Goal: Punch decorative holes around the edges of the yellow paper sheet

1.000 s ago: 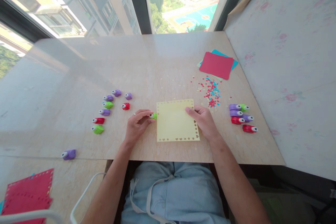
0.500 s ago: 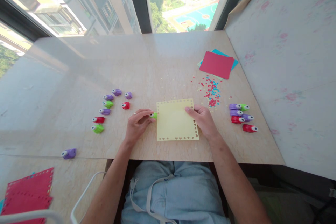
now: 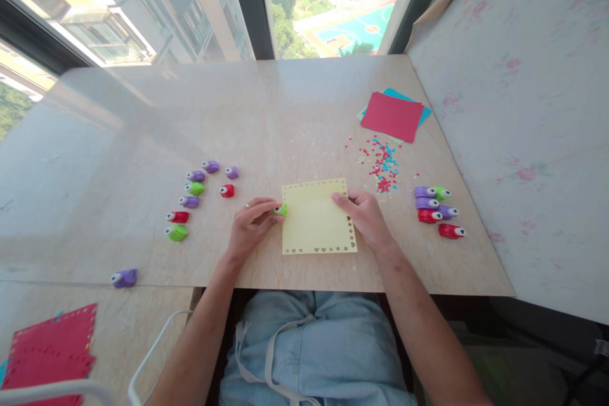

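Observation:
My left hand (image 3: 253, 223) pinches a small green craft punch (image 3: 281, 210) at the left edge of a sheet of pale yellow paper (image 3: 314, 219). Small punched shapes, hearts and stars among them, run along the sheet's top, bottom and right edges. My right hand (image 3: 364, 212) grips the sheet's right edge, thumb on top and fingers hidden beneath. Whether the paper sits inside the punch's slot I cannot tell. Left of my left hand lie several other punches, the nearest being a red one (image 3: 227, 191) and a light purple one (image 3: 231, 172).
Punched confetti (image 3: 384, 165) is scattered beyond my right hand, below a stack of red and blue paper (image 3: 392, 117). More punches (image 3: 429, 216) cluster at the right. A lone purple punch (image 3: 124, 278) and red sheets with punched edges (image 3: 52, 346) lie lower left. A papered wall bounds the right.
The yellow sheet and my right hand have shifted slightly left. The green punch now overlaps the sheet's left edge a little more in view.

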Tool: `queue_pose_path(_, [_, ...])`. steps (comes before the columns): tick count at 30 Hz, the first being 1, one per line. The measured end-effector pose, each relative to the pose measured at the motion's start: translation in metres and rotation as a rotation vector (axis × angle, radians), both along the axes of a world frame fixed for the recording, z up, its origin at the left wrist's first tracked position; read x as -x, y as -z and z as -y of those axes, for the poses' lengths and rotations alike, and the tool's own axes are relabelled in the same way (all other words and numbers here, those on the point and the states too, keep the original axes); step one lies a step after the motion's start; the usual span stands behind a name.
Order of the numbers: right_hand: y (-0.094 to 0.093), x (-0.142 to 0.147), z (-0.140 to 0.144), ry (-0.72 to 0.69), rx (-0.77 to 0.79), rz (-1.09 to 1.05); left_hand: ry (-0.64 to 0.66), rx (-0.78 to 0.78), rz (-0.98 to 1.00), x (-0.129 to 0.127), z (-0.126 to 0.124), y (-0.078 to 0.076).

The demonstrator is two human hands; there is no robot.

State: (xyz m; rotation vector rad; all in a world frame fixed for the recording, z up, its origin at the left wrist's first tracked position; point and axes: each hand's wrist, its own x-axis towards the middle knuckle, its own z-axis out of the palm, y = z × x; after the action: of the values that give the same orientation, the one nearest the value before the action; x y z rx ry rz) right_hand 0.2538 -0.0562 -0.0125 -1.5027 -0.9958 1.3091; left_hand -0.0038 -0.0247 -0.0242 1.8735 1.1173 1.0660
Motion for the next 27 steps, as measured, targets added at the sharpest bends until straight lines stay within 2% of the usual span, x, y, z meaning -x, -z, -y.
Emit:
queue_pose_path(10, [0.0018,0.0043,-0.0021,-0.03,-0.019,0.123,0.028,-0.038,-0.078,-0.0025,-0.0005,0.0015])
queue_pose_path(18, [0.0014,0.006,-0.0035,-0.053,-0.033,0.237,0.017,0.008,-0.094,-0.0026,-0.0002,0.0029])
queue_pose_path(27, [0.001,0.0032,-0.0022,-0.046,-0.015,0.247,-0.097,-0.048,-0.17,-0.0004,0.0057,-0.0014])
